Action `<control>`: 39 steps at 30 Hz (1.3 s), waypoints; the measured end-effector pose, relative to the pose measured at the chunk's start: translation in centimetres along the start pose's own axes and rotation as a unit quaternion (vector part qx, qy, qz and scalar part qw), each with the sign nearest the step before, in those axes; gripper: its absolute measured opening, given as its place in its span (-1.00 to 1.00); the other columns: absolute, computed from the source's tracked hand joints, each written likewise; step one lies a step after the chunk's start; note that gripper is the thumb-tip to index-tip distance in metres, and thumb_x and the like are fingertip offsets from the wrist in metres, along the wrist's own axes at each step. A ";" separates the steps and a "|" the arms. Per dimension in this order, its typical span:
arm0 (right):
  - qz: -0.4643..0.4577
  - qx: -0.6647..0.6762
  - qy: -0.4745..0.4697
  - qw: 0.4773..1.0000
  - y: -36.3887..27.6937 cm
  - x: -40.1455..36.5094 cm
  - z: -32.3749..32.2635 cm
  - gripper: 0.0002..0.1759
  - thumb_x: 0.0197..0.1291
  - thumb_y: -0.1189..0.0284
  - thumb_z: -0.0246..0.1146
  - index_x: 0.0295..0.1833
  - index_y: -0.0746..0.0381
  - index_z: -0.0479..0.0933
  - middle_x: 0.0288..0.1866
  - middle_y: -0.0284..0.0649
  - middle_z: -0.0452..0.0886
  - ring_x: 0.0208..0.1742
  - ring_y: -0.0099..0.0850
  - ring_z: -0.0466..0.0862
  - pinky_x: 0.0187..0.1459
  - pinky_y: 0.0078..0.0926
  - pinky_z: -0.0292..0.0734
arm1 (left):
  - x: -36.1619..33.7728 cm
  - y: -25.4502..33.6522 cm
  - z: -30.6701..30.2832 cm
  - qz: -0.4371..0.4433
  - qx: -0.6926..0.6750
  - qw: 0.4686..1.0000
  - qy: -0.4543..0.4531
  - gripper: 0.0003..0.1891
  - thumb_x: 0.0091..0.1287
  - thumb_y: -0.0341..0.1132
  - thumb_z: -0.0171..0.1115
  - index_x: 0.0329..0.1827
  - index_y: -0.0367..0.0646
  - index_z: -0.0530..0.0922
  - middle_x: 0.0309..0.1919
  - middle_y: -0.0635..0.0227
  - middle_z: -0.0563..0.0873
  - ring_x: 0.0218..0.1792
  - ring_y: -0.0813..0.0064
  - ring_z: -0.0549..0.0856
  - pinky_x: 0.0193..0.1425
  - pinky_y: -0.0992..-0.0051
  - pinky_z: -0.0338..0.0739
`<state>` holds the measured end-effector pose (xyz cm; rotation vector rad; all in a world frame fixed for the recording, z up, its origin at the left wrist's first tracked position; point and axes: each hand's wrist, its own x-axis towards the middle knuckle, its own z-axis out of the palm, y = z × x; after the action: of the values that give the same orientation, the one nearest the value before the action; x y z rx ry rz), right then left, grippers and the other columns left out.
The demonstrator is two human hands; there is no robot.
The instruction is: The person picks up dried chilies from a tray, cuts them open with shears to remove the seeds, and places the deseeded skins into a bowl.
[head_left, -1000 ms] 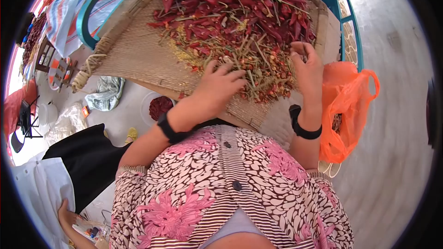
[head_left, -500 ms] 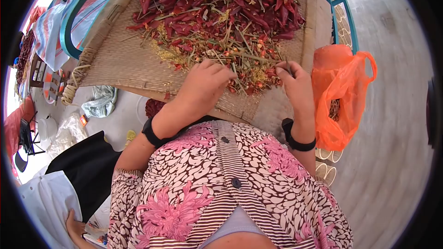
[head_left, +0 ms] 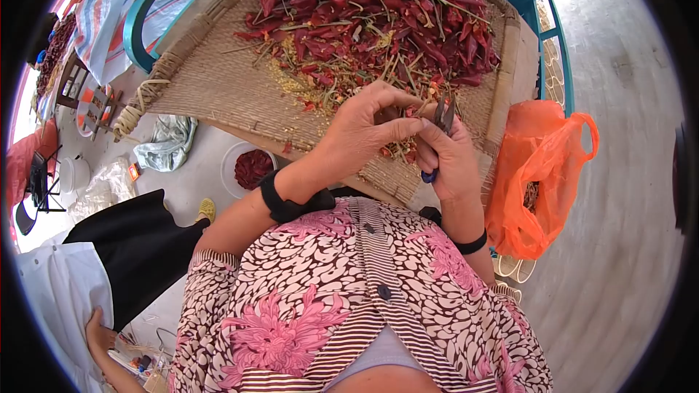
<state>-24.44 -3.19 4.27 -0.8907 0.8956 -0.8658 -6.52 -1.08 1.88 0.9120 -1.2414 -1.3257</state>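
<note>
Head view: from afar I see the right hand point(head_left: 455, 164) closed round the scissors point(head_left: 443, 125), blades beyond its thumb, presumably to keep the tips beside the left hand point(head_left: 357, 127); left thumb and fingers curl close together, contents too hidden to tell; red chilies point(head_left: 386, 0) heap beyond both hands' fingers, woven tray point(head_left: 211, 94) beneath, likely to catch loose bits

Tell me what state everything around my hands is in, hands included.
Scissors: upright, blades slightly parted.
Right hand: closed around the scissors.
Left hand: fingers bent in beside the scissors; grip unclear.
Woven tray: partly covered.
Red chillies: heaped on the tray.
Orange bag: open, brown contents showing.
Round tub: partly filled with dark red pieces.
</note>
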 end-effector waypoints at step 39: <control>-0.176 -0.490 0.050 0.852 -1.5 4.8 -2.6 -0.82 0.20 0.49 0.24 -0.10 0.31 0.55 -0.25 -0.30 0.56 -0.29 -0.49 0.54 -0.23 -0.50 0.46 | -17.2 0.8 -15.7 -0.309 0.200 0.927 -0.069 -0.83 0.32 -0.44 0.14 -0.09 -0.22 0.63 -0.46 0.31 0.70 -0.44 0.47 0.63 -0.32 0.47 0.51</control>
<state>-25.39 -8.69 3.47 -1.9605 1.3160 -0.7378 11.47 13.09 -2.11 1.6215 -1.4239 -1.6714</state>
